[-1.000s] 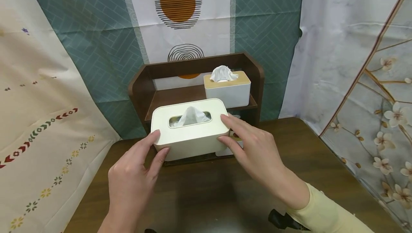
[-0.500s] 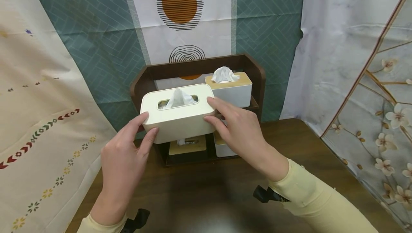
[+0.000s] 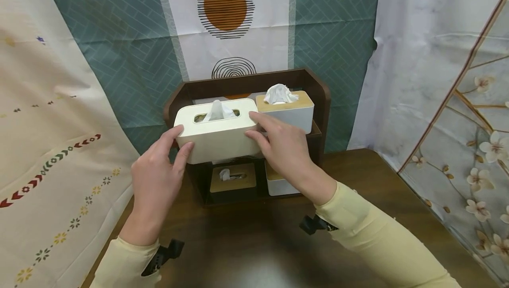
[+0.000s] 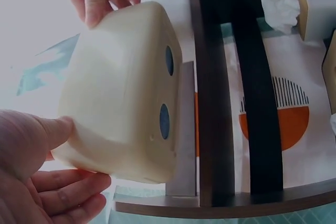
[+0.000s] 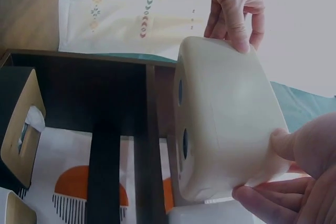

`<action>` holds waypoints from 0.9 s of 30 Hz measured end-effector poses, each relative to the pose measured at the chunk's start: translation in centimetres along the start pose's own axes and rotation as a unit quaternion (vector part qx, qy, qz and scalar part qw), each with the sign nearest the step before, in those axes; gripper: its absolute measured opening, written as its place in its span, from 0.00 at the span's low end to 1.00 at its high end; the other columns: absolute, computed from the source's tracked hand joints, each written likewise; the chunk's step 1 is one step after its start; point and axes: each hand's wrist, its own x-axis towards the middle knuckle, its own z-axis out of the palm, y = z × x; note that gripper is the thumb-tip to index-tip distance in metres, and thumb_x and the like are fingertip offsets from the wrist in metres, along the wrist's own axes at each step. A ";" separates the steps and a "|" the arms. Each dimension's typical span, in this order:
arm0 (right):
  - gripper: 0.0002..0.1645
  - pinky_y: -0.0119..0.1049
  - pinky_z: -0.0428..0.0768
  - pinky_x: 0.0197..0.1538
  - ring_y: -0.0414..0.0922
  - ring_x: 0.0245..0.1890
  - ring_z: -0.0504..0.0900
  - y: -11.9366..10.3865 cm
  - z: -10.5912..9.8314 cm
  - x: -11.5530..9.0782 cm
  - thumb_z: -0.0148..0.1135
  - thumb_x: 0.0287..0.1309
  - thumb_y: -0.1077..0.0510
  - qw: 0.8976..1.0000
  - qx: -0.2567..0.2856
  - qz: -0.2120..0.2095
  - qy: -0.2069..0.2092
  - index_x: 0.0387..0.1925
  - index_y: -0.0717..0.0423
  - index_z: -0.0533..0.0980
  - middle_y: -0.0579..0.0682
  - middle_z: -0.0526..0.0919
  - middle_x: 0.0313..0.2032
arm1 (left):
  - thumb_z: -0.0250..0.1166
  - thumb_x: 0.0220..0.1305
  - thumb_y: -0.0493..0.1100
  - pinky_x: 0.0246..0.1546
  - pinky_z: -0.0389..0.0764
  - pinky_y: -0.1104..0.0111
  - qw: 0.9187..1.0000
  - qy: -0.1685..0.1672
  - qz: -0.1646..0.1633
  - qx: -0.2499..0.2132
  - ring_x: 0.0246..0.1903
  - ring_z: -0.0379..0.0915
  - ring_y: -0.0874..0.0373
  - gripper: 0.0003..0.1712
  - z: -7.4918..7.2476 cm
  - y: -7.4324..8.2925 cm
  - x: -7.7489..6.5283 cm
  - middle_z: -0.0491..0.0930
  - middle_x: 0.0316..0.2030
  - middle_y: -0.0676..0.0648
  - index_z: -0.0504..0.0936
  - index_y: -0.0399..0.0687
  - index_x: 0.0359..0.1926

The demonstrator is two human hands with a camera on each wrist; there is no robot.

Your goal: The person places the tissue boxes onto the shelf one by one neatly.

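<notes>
A cream tissue box point(image 3: 220, 144), a white tissue poking from its oval slot, is held between both hands at the upper level of a dark brown shelf unit point(image 3: 248, 79). My left hand point(image 3: 157, 177) grips its left end, thumb in front and fingers at the side. On the right end, my right hand point(image 3: 286, 149) pinches the front corner the same way. Dark oval pads show on the underside of the tissue box point(image 4: 113, 87) in the left wrist view. Whether the box touches the shelf board cannot be told.
To the right, a white tissue box with a wooden lid point(image 3: 292, 118) stands on the upper shelf. Below are a dark wooden-lidded tissue box point(image 3: 238, 183) and a white one point(image 3: 280, 187). The brown tabletop point(image 3: 246, 244) spreads in front; patterned cloths hang around it.
Both hands have raised the cream tissue box and carried it forward and slightly left, to the upper shelf. The lower boxes have come into view beneath it.
</notes>
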 end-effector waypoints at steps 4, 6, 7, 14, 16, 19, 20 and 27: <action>0.28 0.47 0.84 0.36 0.46 0.43 0.91 0.0 0.7 0.7 0.72 0.76 0.47 1.000 -0.010 0.011 -0.011 0.71 0.50 0.82 0.45 0.94 0.47 | 0.76 0.74 0.41 0.24 0.71 0.52 1.000 0.003 -0.006 0.001 0.21 0.68 0.45 0.24 0.5 -0.7 0.4 0.87 0.37 0.36 0.85 0.40 0.66; 0.27 0.47 0.85 0.37 0.46 0.44 0.91 -0.1 0.9 1.2 0.71 0.77 0.47 1.000 -0.015 0.017 -0.016 0.71 0.50 0.82 0.46 0.93 0.48 | 0.76 0.74 0.41 0.24 0.69 0.52 1.000 0.002 -0.009 0.001 0.20 0.67 0.45 0.24 0.7 -0.9 0.6 0.87 0.37 0.36 0.84 0.40 0.67; 0.27 0.47 0.85 0.37 0.46 0.45 0.91 -0.1 1.1 1.3 0.70 0.77 0.47 0.999 -0.018 0.020 -0.018 0.71 0.49 0.82 0.46 0.93 0.49 | 0.75 0.74 0.41 0.24 0.69 0.53 1.000 0.001 -0.012 0.001 0.20 0.67 0.45 0.24 0.9 -1.1 0.7 0.87 0.37 0.36 0.84 0.40 0.67; 0.27 0.48 0.85 0.37 0.48 0.48 0.92 -0.2 1.9 2.3 0.70 0.77 0.46 0.998 -0.042 0.034 -0.027 0.71 0.48 0.82 0.46 0.91 0.57 | 0.74 0.75 0.40 0.24 0.68 0.52 0.999 -0.008 -0.030 -0.006 0.20 0.68 0.44 0.23 1.7 -2.0 1.1 0.88 0.38 0.35 0.84 0.41 0.67; 0.27 0.48 0.85 0.37 0.48 0.49 0.92 -0.3 2.2 2.5 0.70 0.77 0.46 0.998 -0.047 0.038 -0.031 0.71 0.48 0.82 0.46 0.91 0.58 | 0.74 0.75 0.40 0.24 0.69 0.52 0.999 -0.013 -0.036 -0.007 0.21 0.69 0.43 0.23 1.9 -2.3 1.2 0.88 0.39 0.35 0.84 0.41 0.68; 0.27 0.49 0.85 0.38 0.49 0.49 0.92 -0.3 2.6 2.9 0.70 0.78 0.47 0.997 -0.053 0.042 -0.036 0.71 0.48 0.82 0.48 0.91 0.59 | 0.74 0.75 0.40 0.25 0.70 0.53 0.999 -0.018 -0.044 -0.009 0.22 0.71 0.42 0.23 2.2 -2.7 1.3 0.88 0.39 0.35 0.84 0.41 0.68; 0.27 0.49 0.86 0.39 0.49 0.50 0.92 -0.3 2.8 3.0 0.70 0.78 0.46 0.997 -0.054 0.044 -0.038 0.71 0.48 0.82 0.48 0.90 0.60 | 0.74 0.75 0.40 0.25 0.71 0.52 0.999 -0.018 -0.045 -0.008 0.23 0.72 0.42 0.23 2.4 -2.9 1.4 0.89 0.40 0.35 0.84 0.41 0.68; 0.27 0.47 0.87 0.41 0.49 0.55 0.91 -0.4 3.9 3.3 0.68 0.79 0.46 0.994 -0.071 0.063 -0.058 0.72 0.49 0.82 0.49 0.88 0.65 | 0.75 0.75 0.41 0.36 0.82 0.40 0.998 -0.026 -0.061 -0.009 0.36 0.84 0.34 0.24 3.4 -3.5 1.2 0.90 0.47 0.33 0.84 0.42 0.68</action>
